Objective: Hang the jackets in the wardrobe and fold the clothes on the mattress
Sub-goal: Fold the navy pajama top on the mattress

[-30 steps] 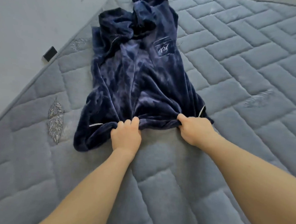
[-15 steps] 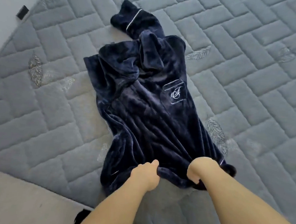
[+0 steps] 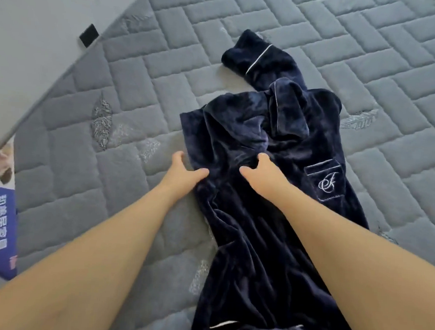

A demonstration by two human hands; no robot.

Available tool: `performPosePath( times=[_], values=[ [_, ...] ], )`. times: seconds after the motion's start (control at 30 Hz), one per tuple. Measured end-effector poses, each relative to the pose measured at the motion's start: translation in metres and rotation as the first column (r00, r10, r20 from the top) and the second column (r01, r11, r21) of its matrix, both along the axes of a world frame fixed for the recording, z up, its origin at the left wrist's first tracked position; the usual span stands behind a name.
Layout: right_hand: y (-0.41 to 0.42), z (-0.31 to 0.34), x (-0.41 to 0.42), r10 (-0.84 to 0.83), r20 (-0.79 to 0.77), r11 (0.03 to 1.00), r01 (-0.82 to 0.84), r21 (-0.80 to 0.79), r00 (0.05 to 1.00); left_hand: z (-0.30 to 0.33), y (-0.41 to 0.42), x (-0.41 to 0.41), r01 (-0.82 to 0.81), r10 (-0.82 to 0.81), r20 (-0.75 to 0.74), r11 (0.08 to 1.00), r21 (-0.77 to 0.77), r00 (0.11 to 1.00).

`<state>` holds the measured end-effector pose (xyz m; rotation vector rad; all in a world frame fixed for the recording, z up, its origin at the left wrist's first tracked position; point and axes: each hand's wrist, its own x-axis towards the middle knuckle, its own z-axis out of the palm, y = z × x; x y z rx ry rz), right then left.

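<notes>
Grey quilted mattress (image 3: pixel 144 90) carries the rumpled navy velvet pyjama top (image 3: pixel 254 217); my left hand (image 3: pixel 186 172) and right hand (image 3: pixel 260 171) spread flat, gripless, so bunched folds may crease in.

A navy plush robe (image 3: pixel 254 217) with white piping and a monogrammed pocket lies rumpled lengthwise on the grey quilted mattress (image 3: pixel 166 68).

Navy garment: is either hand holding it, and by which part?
Neither plainly grips. Both hands, left and right, rest open on the navy garment mid-body.
</notes>
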<state>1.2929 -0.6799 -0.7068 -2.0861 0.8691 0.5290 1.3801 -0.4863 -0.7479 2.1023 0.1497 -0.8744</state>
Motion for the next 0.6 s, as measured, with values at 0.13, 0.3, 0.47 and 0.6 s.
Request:
performPosePath(
  times=[0.13, 0.3, 0.47, 0.6],
  values=[
    [-0.010, -0.002, 0.068, -0.684, -0.013, 0.651, 0.618, 0.441, 0.729, -0.012, -0.018, 0.004, 0.467, -0.562, 0.259, 0.813, 0.348, 0.785],
    [0.020, 0.007, 0.118, -0.696, 0.164, 0.679, 0.566, 0.468, 0.699, -0.006, 0.049, 0.039, 0.464, -0.520, 0.147, 0.835, 0.296, 0.841],
    [0.163, 0.010, 0.118, 0.326, 0.390, 0.931, -0.364, 0.027, 0.861, 0.051, 0.175, 0.125, -0.467, 0.462, -0.162, 0.884, 0.004, 0.872],
    [0.252, -0.016, 0.080, 0.937, 0.026, 0.350, -0.937, -0.001, 0.350, 0.079, 0.202, 0.151, -0.521, 0.499, -0.235, 0.853, -0.037, 0.834]
  ],
)
